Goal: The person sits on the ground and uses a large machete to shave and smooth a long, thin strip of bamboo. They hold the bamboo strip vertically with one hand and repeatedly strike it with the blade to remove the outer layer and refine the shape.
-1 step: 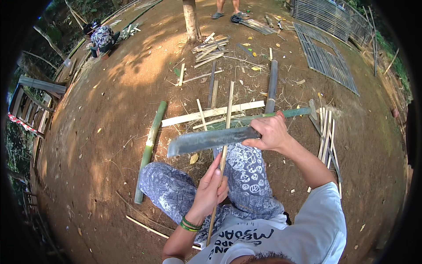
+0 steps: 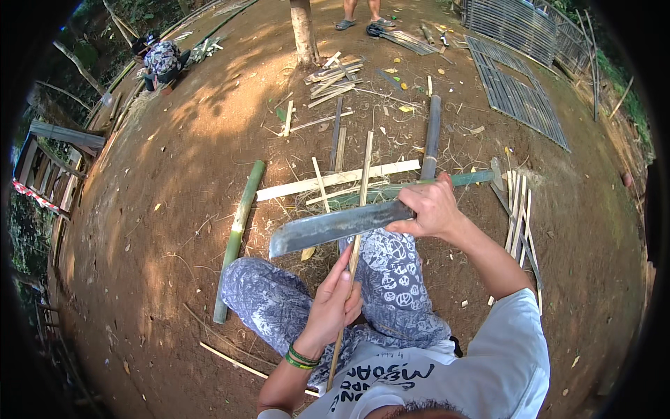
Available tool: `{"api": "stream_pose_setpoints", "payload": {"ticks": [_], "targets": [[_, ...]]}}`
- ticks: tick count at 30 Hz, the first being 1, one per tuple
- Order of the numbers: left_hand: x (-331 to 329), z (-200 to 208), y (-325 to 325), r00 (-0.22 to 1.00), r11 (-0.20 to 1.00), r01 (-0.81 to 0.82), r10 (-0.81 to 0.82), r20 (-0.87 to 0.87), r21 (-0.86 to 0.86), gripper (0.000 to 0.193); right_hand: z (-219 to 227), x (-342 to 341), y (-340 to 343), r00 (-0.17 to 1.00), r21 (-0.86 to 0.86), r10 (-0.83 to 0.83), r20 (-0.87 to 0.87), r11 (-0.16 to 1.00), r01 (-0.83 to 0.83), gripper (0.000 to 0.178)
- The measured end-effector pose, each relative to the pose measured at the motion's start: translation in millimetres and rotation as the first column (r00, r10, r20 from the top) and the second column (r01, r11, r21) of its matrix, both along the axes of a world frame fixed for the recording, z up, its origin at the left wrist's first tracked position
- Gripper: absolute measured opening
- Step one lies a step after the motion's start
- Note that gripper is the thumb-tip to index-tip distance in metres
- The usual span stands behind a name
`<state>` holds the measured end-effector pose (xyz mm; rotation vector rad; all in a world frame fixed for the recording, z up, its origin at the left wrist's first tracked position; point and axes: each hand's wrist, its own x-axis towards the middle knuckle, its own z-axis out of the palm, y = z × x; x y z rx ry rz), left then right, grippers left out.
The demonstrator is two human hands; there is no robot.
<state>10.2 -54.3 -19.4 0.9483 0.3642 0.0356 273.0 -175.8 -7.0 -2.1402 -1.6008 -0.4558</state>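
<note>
My right hand (image 2: pixel 431 208) is wrapped round the handle end of a machete (image 2: pixel 328 225), its broad dark blade pointing left. The blade lies across a long, thin bamboo strip (image 2: pixel 366 167), above my bent legs. Lower down, my left hand (image 2: pixel 331 300) grips that strip, thumb along it; the near end runs back to my shirt. Beyond the blade, a wide pale split of bamboo (image 2: pixel 335 180) lies on the ground, with a green bamboo piece (image 2: pixel 469 179) beside it. The machete's handle is mostly hidden by my right fingers.
A green bamboo pole (image 2: pixel 239 230) lies by my left knee. Several thin strips (image 2: pixel 516 209) lie at my right; more split pieces (image 2: pixel 336 78) are heaped by a tree trunk (image 2: pixel 304 35). Slatted bamboo panels (image 2: pixel 520 98) lie far right. One person (image 2: pixel 162 59) crouches far left; another person's legs (image 2: pixel 359 10) show ahead.
The machete's tip has dipped slightly toward me, and its blade looks sharper, less blurred. The bamboo strip has shifted a little toward me. My grips are the same.
</note>
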Motion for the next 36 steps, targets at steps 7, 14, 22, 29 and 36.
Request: {"api": "stream_pose_setpoints", "payload": {"ticks": [7, 14, 22, 29, 36], "targets": [[-15.8, -1.5, 9.3, 0.990, 0.962, 0.129, -0.110, 0.094, -0.240, 0.053, -3.0, 66.8, -5.9, 0.832, 0.133, -0.338, -0.440, 0.891, 0.433, 0.062], [19.5, -7.8, 18.3, 0.993, 0.922, 0.091, -0.055, 0.104, -0.377, 0.040, -17.4, -38.0, 1.3, 0.981, 0.105, 0.051, -0.187, 0.994, -0.032, 0.060], [25.8, -0.9, 10.2, 0.996, 0.964, 0.075, -0.059, 0.068, -0.256, 0.036, -7.2, -40.9, 2.9, 0.993, 0.071, 0.043, -0.110, 0.997, -0.036, 0.061], [25.4, -5.1, 7.0, 0.997, 0.988, 0.065, -0.058, 0.056, -0.142, 0.047, 2.4, -42.6, 0.3, 0.997, -0.012, 0.072, -0.039, 0.997, -0.072, 0.061], [23.4, 2.3, 6.0, 1.000, 0.995, 0.011, -0.010, 0.009, -0.101, 0.048, -0.7, -42.6, 2.5, 0.996, 0.058, 0.032, -0.080, 0.998, -0.027, 0.061]]}}
